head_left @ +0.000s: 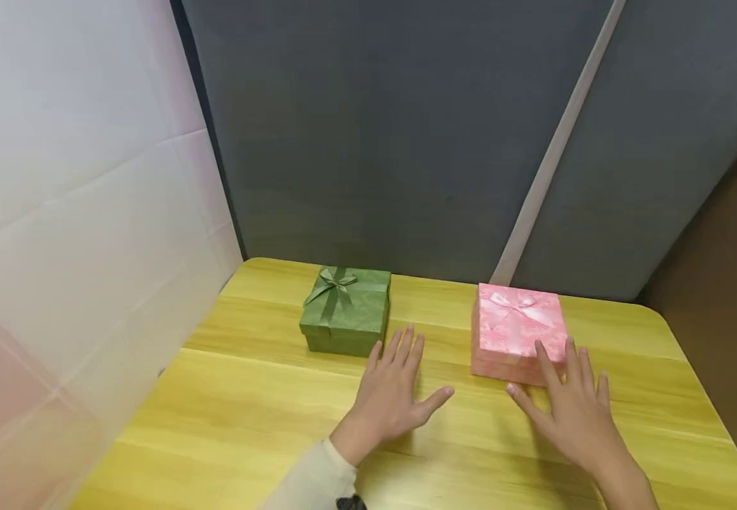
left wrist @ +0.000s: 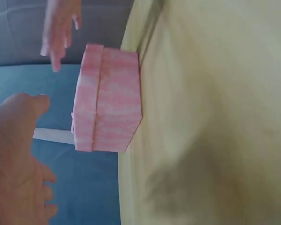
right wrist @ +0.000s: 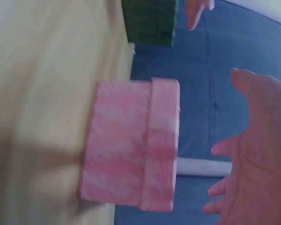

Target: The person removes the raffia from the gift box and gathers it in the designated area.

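Toward the back left of the table stands a green gift box (head_left: 354, 312) with a lid and a ribbon bow. A pink gift box (head_left: 515, 333), also lidded and tied with a pale bow, stands to its right. My left hand (head_left: 390, 404) hovers over the table just in front of the green box, fingers spread and holding nothing. Fingers extended, my right hand (head_left: 575, 414) is at the front right corner of the pink box and overlaps it in the head view. The right wrist view shows the pink box (right wrist: 129, 145) beside that hand's palm, with a gap between them.
The yellow wood-grain table (head_left: 247, 397) has rounded back corners. A dark grey partition (head_left: 375, 142) with a pale strip (head_left: 556, 145) rises behind it. White fabric (head_left: 88, 177) hangs at the left, and a brown panel (head_left: 726, 283) stands at the right.
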`<state>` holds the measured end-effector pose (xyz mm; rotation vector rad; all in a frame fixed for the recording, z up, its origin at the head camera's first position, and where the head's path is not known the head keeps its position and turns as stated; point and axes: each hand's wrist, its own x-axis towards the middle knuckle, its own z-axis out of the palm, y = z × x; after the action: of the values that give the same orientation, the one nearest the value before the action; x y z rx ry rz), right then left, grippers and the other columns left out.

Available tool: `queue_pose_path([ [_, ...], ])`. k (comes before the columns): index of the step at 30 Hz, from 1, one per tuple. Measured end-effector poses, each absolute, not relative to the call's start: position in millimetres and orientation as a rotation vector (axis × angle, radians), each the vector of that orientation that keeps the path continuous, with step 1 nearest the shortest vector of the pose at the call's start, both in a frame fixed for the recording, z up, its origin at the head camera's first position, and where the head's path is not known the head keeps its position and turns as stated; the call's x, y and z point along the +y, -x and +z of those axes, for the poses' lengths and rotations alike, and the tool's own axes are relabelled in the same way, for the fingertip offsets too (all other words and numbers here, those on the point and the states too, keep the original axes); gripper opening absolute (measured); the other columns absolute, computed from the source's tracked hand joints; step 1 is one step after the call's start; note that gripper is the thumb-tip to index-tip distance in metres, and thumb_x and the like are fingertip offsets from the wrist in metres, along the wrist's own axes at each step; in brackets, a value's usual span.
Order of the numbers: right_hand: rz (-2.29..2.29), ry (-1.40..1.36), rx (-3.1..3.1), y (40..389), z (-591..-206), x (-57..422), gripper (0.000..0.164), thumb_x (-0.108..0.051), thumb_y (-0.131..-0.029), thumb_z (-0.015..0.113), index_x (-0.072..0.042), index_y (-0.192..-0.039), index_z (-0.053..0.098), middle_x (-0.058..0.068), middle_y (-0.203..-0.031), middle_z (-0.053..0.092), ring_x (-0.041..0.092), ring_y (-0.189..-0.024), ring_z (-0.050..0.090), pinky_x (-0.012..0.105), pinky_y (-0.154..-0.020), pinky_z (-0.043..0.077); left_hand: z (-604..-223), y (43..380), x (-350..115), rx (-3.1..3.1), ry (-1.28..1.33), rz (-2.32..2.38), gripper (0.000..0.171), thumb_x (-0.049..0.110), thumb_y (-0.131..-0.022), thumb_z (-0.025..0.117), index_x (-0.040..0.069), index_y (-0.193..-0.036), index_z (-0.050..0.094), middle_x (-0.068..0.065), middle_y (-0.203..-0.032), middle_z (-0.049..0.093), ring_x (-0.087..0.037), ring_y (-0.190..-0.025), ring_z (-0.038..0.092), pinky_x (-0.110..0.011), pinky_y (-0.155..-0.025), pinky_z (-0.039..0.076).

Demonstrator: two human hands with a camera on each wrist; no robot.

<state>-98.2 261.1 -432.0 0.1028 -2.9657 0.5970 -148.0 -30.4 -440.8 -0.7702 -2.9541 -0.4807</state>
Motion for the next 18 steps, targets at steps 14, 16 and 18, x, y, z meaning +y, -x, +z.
queue_pose_path([
  [14,1.281,0.236,-3.056,189.1,-426.7,295.3,0.065,-0.034,-0.110,0.044,0.023,-0.141,0.041,0.041,-0.133,0.052,0.049,-0.122,0.053,0.054,-0.101,0.048,-445.8,240.8,39.8,-2.992,0.367,-1.881,0.046,0.040,-0.108,0.054,0.003,-0.131,0.068,-0.007,-0.106,0.066,-0.022,-0.093,0.058,-0.033,-0.079,0.047],
  [16,1.325,0.274,-2.995,188.0,-431.1,293.0,0.051,-0.027,-0.108,0.051,0.020,-0.129,0.055,0.032,-0.115,0.061,0.039,-0.103,0.057,0.043,-0.085,0.052,-449.2,240.6,41.4,-2.944,0.272,-1.968,0.042,0.039,-0.104,0.063,0.003,-0.123,0.072,-0.004,-0.100,0.067,-0.019,-0.089,0.059,-0.031,-0.077,0.050],
  [18,1.372,0.333,-2.942,187.4,-432.2,290.6,0.048,-0.026,-0.105,0.056,0.017,-0.125,0.059,0.030,-0.111,0.063,0.035,-0.099,0.056,0.038,-0.081,0.050,-449.9,240.9,41.6,-2.901,0.199,-2.012,0.038,0.035,-0.100,0.069,0.002,-0.117,0.074,-0.003,-0.098,0.069,-0.019,-0.087,0.061,-0.034,-0.080,0.054],
])
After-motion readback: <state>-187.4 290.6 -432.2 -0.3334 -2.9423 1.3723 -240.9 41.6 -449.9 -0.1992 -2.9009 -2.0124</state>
